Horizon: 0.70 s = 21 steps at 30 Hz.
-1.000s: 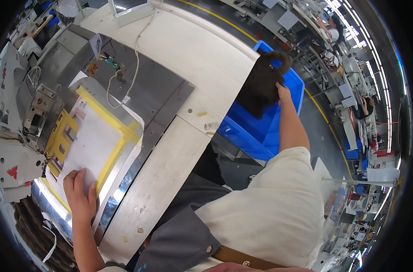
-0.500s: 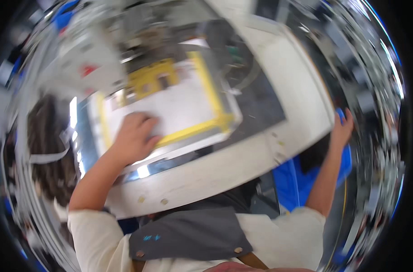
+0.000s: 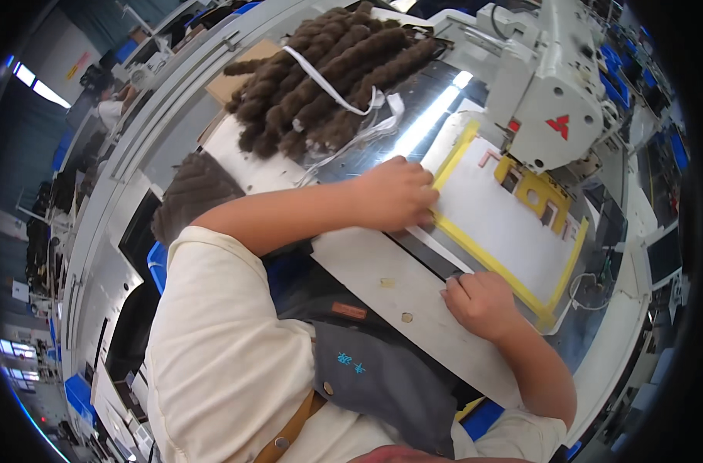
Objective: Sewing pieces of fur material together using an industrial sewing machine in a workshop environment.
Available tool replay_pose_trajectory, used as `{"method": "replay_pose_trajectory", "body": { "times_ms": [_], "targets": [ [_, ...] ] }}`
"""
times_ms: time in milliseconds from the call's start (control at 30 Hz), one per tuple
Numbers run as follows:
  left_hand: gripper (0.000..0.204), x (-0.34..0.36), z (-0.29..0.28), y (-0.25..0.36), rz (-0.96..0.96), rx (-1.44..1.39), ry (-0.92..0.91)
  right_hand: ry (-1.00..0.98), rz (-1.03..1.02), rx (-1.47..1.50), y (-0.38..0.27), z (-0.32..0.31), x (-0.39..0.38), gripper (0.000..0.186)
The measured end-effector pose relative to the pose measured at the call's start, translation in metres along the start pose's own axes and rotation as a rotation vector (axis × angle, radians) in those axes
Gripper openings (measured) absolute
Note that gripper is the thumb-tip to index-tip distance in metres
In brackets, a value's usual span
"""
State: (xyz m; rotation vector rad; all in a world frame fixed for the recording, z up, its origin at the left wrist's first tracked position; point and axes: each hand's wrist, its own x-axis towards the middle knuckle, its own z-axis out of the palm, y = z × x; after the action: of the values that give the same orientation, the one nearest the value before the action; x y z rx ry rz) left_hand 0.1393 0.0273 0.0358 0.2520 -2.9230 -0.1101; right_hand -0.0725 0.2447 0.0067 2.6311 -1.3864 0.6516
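Note:
A clear-edged sewing template [image 3: 486, 258] holds a white sheet [image 3: 498, 212] bordered by yellow tape, on the machine bed. A yellow cut-out piece [image 3: 533, 197] with square openings lies along the sheet's far side, under the sewing machine head [image 3: 552, 100]. My left hand [image 3: 398, 194] is closed at the template's near left corner, fingertips curled down on its edge. By the near edge, my right hand [image 3: 481, 305] is closed, thumb and fingers pressed together. A small dark bit shows at its fingertips; what they hold is hidden.
Bundled brown fluffy rolls [image 3: 328, 77], tied with a white band, lie at the far left. Quilted brown fabric [image 3: 197, 193] sits beside my left arm. A thin white cable [image 3: 591, 293] loops at the template's right. The white table edge [image 3: 398, 289] runs before me.
The view has swung left. My right hand has come from far right, where it held something blue, to the template's near edge. My left hand has moved from the sheet to the template's corner.

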Motion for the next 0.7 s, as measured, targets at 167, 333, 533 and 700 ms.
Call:
{"method": "replay_pose_trajectory", "body": {
  "times_ms": [167, 333, 533, 700],
  "targets": [
    [0.025, -0.093, -0.071, -0.073, -0.583, 0.168, 0.053, -0.057, 0.255, 0.094, -0.010, -0.002, 0.010, 0.018],
    [0.020, -0.200, -0.123, -0.098, -0.948, -0.027, -0.340, -0.053, 0.351, 0.166, -0.005, -0.009, 0.011, 0.023],
    [0.030, -0.244, -0.099, -0.051, -0.651, -0.257, -0.337, -0.067, 0.392, 0.199, -0.006, -0.008, 0.010, 0.024],
    [0.038, -0.251, -0.099, -0.028, -0.674, -0.220, -0.447, -0.069, 0.405, 0.206, -0.007, -0.008, 0.010, 0.025]
  ]
}}
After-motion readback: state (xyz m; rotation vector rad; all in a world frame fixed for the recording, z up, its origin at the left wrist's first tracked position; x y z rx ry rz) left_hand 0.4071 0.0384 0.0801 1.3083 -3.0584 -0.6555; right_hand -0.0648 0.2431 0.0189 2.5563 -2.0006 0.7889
